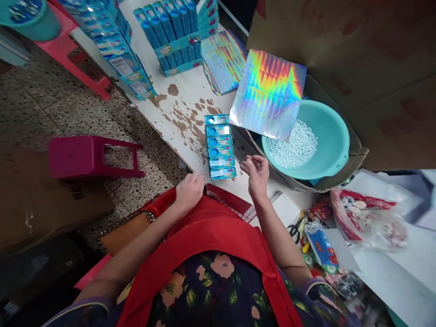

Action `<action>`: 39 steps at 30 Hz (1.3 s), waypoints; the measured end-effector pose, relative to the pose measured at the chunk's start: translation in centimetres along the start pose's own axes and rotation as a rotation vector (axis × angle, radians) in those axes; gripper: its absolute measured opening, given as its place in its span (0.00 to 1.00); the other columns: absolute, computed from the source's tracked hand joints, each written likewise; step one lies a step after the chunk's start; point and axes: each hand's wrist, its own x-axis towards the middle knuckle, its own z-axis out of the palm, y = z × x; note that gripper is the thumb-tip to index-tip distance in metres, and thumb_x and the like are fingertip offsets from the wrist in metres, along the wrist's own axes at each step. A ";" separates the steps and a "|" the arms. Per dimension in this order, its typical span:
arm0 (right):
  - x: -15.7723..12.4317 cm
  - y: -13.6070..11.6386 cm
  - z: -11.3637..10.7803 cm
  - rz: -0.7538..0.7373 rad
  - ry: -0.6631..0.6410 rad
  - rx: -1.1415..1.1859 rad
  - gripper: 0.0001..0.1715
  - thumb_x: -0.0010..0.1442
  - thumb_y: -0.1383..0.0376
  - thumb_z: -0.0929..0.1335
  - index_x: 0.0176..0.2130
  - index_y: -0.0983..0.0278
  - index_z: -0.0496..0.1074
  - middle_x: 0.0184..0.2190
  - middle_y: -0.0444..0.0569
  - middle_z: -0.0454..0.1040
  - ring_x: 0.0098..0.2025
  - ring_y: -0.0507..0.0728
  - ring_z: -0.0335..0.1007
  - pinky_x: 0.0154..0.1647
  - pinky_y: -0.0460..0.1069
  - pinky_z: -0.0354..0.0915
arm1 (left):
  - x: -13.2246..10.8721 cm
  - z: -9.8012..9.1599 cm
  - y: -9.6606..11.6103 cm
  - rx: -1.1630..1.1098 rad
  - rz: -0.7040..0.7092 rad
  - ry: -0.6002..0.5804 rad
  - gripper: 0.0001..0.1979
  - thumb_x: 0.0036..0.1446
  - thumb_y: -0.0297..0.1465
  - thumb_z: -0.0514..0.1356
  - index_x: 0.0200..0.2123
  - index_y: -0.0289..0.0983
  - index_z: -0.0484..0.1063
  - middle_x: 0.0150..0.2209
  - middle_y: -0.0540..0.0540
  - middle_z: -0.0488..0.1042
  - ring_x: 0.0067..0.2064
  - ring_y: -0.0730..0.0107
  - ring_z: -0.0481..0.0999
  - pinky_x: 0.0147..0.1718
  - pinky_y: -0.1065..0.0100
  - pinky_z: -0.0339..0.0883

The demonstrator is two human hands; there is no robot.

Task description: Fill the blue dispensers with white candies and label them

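Observation:
A row of several small blue tins (220, 141) lies on the white table in front of me. The farther ones show round blue recesses; the two nearest have pale strips across them. My right hand (258, 175) hovers just right of the nearest tins, its fingers curled and pinched together; whatever is between the fingertips is too small to make out. Close to the table's front edge, my left hand (190, 190) is curled above the red apron (218, 227), and its fingertips are hidden. A turquoise basin (332, 131) of small white pellets (298, 145) stands beyond my right hand.
A shiny rainbow sheet (269, 91) overlaps the basin's rim; more such sheets (225, 61) lie behind. Stacked blue packs (170, 27) stand at the back, others (126, 63) along the left edge. A pink stool (71, 156) is on the floor. Plastic packets (322, 247) clutter the right.

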 end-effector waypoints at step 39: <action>-9.1 -0.9 -12.0 -0.082 -0.183 -0.678 0.12 0.59 0.57 0.68 0.29 0.62 0.68 0.25 0.43 0.70 0.29 0.52 0.66 0.34 0.48 0.64 | 5.9 5.1 11.2 -0.982 0.394 -0.689 0.21 0.63 0.39 0.50 0.56 0.37 0.64 0.53 0.44 0.71 0.50 0.68 0.71 0.46 0.71 0.63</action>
